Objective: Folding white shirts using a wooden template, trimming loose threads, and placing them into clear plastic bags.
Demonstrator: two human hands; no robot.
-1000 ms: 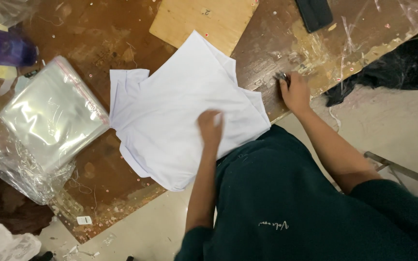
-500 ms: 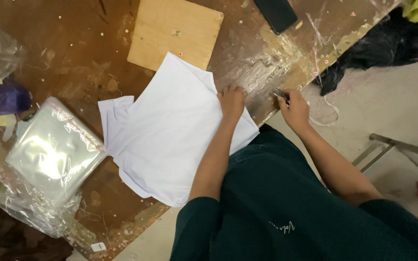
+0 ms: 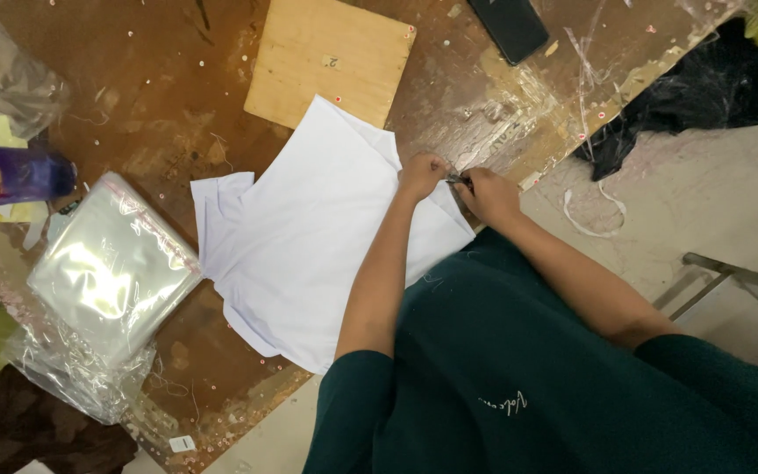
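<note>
Scuffed brown wood, streaked with old glue and tape scraps, makes up the table (image 3: pixel 133 105), which fills most of the view above a pale floor. On it lies a white garment (image 3: pixel 309 237), spread flat with a sleeve toward the left and its far corner over a plywood board (image 3: pixel 331 57). Left of it sits a stack of clear plastic bags (image 3: pixel 107 272), with a purple bottle (image 3: pixel 10 174) further out. At the garment's right edge both hands meet: the left hand (image 3: pixel 421 174) is closed, pinching the cloth, and the right hand (image 3: pixel 487 193) is closed round a small dark tool (image 3: pixel 456 180), possibly thread snips. The step looks like trimming at that edge; the next move calls for holding the cloth taut. The tool's tip is hidden between the fingers
</note>
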